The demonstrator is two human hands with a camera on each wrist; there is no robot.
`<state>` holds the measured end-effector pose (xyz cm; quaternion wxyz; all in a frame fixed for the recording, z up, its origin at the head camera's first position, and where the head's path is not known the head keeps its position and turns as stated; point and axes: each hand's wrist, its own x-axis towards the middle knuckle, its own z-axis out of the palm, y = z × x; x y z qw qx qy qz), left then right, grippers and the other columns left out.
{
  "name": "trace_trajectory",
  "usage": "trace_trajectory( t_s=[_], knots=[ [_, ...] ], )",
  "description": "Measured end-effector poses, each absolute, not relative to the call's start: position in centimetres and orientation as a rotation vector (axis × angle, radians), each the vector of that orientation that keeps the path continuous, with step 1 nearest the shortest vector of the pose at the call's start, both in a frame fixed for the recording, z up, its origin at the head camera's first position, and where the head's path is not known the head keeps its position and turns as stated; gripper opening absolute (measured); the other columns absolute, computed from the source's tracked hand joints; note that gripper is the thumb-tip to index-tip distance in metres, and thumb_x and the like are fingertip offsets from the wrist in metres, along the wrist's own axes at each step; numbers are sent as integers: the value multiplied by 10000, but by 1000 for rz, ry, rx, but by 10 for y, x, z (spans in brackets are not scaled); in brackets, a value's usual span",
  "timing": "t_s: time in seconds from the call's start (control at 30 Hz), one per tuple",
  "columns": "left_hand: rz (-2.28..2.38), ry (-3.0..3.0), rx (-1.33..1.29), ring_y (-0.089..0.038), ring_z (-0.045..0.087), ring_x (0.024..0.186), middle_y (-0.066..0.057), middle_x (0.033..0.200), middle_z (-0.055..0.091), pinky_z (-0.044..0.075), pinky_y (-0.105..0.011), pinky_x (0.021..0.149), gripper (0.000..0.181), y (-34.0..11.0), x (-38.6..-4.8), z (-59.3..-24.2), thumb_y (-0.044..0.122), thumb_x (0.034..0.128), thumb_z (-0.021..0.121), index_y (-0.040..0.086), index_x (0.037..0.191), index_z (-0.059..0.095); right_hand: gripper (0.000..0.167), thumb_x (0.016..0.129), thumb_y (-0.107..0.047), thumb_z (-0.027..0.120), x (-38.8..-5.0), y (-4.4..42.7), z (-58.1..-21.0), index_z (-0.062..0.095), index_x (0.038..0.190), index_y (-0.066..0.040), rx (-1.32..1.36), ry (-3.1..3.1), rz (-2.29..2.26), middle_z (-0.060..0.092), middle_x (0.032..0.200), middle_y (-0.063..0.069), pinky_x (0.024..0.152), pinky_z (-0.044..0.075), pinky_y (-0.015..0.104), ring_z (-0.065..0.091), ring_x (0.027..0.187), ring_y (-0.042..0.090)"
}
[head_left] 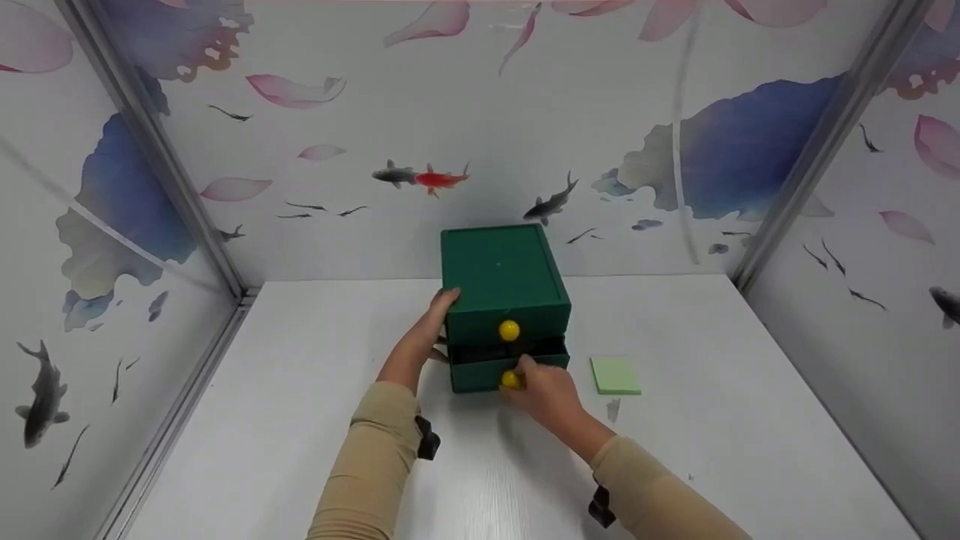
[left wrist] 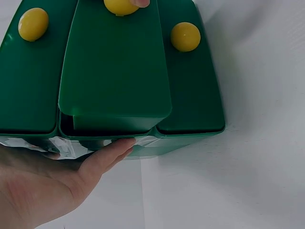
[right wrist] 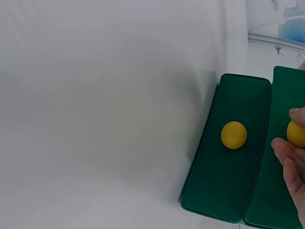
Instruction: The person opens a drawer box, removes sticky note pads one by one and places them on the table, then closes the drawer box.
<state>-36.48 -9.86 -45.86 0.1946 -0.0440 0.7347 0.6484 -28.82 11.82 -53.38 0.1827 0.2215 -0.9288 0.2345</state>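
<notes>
A green chest of drawers (head_left: 502, 266) with round yellow knobs stands on the white table. Its middle drawer (left wrist: 114, 67) is pulled partway out, while the top drawer (left wrist: 33, 81) and bottom drawer (left wrist: 190, 90) sit closed. My right hand (head_left: 551, 394) pinches the middle drawer's yellow knob (right wrist: 296, 134) between thumb and fingers. Against the chest's left side lies my left hand (head_left: 420, 337), fingers extended along the wall and thumb near the top edge. Part of the left fingers is hidden behind the chest in the head view. The drawer's inside looks dark.
Right of the chest lies a pad of light green sticky notes (head_left: 616, 375) on the white table (head_left: 300, 420). Behind rises a white wall panel (head_left: 480, 120) printed with fish and petals; side panels with metal corner posts (head_left: 157, 157) flank the table.
</notes>
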Motion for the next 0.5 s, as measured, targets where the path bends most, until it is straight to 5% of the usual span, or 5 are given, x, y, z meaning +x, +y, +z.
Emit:
trace_trajectory(
  t_s=[0.5],
  knots=[
    [1820,2052,-119,-528,281,1316,-209,1575,120,377,-661,948,910,-99,-363,-457,693,884,382,280,1579,-36,328,804,-196,821,-273,124,-535,500,818,-133,721,-2550,537,357,567,-94,526,449,216,425,509,99]
  ],
)
